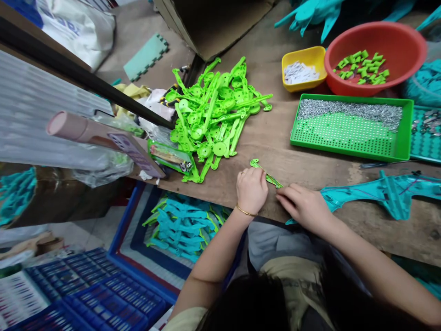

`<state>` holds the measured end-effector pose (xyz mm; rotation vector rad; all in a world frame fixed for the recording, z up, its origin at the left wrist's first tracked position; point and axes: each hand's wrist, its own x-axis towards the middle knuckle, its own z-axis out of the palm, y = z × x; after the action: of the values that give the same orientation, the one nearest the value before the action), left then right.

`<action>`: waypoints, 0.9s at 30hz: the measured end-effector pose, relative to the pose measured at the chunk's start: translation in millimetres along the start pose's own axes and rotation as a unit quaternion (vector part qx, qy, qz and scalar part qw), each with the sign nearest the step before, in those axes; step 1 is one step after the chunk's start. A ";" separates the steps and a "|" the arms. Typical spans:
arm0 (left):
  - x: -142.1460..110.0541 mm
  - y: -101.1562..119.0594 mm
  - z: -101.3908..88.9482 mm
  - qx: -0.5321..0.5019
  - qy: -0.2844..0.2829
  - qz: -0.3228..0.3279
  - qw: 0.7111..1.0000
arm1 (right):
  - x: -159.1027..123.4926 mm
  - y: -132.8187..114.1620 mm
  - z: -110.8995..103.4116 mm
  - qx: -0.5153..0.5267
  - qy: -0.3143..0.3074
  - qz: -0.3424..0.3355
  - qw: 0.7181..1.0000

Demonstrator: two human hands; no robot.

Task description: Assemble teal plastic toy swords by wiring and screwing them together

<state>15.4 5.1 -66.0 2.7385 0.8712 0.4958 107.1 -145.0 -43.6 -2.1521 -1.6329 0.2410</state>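
Observation:
My left hand (252,192), with a bracelet at the wrist, is closed over a slim lime-green plastic part (273,179) held at the table's near edge. A rounded end of that part pokes out beyond the knuckles. Thin dark lines run along its exposed stretch, too fine to identify. The fingers of my right hand (308,206) are pinched together at the part's lower end; whatever is between them is hidden. Just right of that hand lies a turquoise plastic piece (365,191) with a thin purplish wire along it. A heap of lime-green parts (217,110) rests beyond my left hand.
Right of the heap are a green perforated tray (351,142) of small metal pieces, a yellow bowl (287,86) of white bits and a red basin (409,59) with green pieces. A phone (136,154) leans at left. Below, a blue crate (126,230) holds turquoise parts.

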 end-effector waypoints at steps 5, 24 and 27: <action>-6.3 -0.3 -0.9 0.074 -0.022 0.072 0.994 | 0.5 1.5 -0.6 0.027 -0.025 0.004 0.999; -9.2 -19.2 8.9 -0.281 0.034 0.156 0.946 | 17.6 7.4 -36.7 0.072 -0.095 0.097 0.988; -9.6 -21.4 12.4 -0.290 0.038 0.149 0.945 | 20.2 10.3 -38.2 0.051 -0.116 0.133 0.983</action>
<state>1.7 15.1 -86.4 2.3065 0.2523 0.7758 136.7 -136.8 -11.6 -2.3294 -1.4090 0.6623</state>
